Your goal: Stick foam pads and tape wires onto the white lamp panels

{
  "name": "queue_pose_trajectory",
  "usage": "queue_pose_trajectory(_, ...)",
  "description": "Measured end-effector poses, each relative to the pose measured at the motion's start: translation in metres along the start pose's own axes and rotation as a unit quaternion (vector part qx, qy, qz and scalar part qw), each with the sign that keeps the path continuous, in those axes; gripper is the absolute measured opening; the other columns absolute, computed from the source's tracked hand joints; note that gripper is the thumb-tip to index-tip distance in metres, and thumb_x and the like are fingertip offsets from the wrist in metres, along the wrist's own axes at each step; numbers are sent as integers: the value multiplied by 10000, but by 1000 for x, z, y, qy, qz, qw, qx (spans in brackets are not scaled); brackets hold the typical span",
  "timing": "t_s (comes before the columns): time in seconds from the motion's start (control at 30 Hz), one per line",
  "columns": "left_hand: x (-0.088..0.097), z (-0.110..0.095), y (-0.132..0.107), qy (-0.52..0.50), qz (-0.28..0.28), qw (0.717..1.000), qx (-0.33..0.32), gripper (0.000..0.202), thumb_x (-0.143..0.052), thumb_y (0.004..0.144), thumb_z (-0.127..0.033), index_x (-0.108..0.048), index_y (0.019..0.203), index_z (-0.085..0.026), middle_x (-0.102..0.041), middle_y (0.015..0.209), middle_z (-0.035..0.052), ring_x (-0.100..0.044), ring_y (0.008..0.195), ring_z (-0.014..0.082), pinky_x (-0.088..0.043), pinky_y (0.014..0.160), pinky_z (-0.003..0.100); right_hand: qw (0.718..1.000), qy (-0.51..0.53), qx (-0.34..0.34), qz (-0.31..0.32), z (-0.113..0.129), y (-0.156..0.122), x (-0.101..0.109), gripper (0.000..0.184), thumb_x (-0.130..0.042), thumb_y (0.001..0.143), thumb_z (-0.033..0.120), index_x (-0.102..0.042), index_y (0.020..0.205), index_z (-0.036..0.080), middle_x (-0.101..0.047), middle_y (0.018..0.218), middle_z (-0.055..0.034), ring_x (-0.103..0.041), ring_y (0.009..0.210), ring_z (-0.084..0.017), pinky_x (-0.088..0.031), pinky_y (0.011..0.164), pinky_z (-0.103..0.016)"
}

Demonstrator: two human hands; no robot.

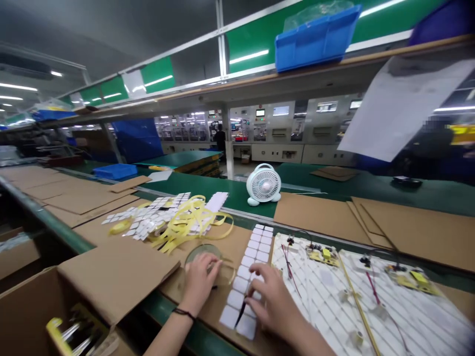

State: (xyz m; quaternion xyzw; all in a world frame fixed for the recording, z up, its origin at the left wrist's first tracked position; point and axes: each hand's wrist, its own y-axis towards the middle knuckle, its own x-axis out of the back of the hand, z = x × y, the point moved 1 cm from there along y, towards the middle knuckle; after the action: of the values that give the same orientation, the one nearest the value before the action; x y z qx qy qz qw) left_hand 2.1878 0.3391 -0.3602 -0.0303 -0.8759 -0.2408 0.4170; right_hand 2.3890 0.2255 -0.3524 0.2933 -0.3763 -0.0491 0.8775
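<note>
My left hand (202, 277), a dark band at its wrist, lies with bent fingers on a roll of clear yellowish tape (193, 251). Part of the roll is hidden under the hand. A slim black pointed tool (241, 313) sticks out from between the thumb and fingers of my right hand (272, 301); its exact kind is unclear. Beneath that tool is a long sheet of white rounded rectangular pads (254, 244) on the cardboard. To the right of my right hand, white ribbed panels (326, 291) carry small circuit boards (321, 254) and red wires.
Tangled yellow strips (193, 217) lie among white pad sheets (144, 227) at the back left. A small light-blue fan (264, 184) stands behind. Cardboard sheets (118, 277) cover the left, above an open box (33, 306). A shelf with a blue bin (315, 39) runs overhead.
</note>
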Motion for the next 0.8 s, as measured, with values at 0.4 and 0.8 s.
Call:
queue_pose_trajectory(0.4, -70, -193, 42, -365, 164, 880, -255, 128, -563, 870, -245, -680, 868, -193, -693, 884, 52, -623, 856, 169, -484, 796, 301, 720, 644, -168, -195, -84, -22, 98, 287, -682, 691, 456, -504, 756, 240, -483, 919, -31, -472, 798, -201, -418, 791, -382)
queue_pose_trajectory(0.8, -89, -196, 17, -381, 76, 858, -337, 235, -577, 829, -73, -663, 991, -220, -663, 915, 62, -584, 898, 183, -479, 812, 363, 613, 750, -191, -158, -84, -25, 83, 299, -649, 738, 404, -465, 622, 200, -392, 689, 7, -421, 673, -149, -383, 698, -261)
